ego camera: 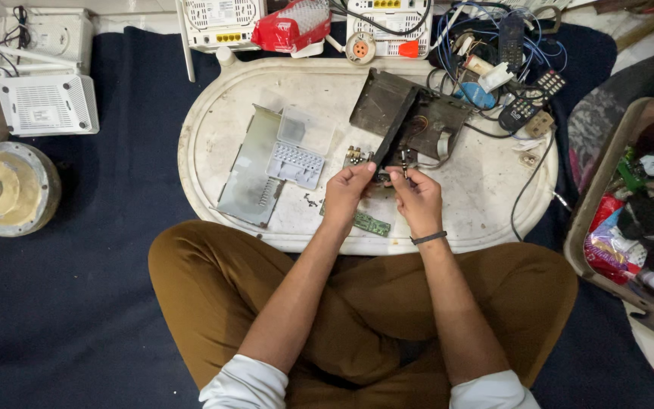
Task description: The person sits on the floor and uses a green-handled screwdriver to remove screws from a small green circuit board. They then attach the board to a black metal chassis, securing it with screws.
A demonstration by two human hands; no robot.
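Both hands pinched shut: left hand (pixel 348 189) and right hand (pixel 413 195) gripping small dark part (pixel 384 176) over white tray (pixel 206 144).

White rolled-up sleeves, brown trousers, dark band on right wrist, bare hands (pixel 384 193)

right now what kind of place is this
Probably a home electronics repair spot on the floor, not a proper shop. The person sits cross-legged on a dark rug at a low white table, both hands on an opened metal chassis, with routers and remotes around.
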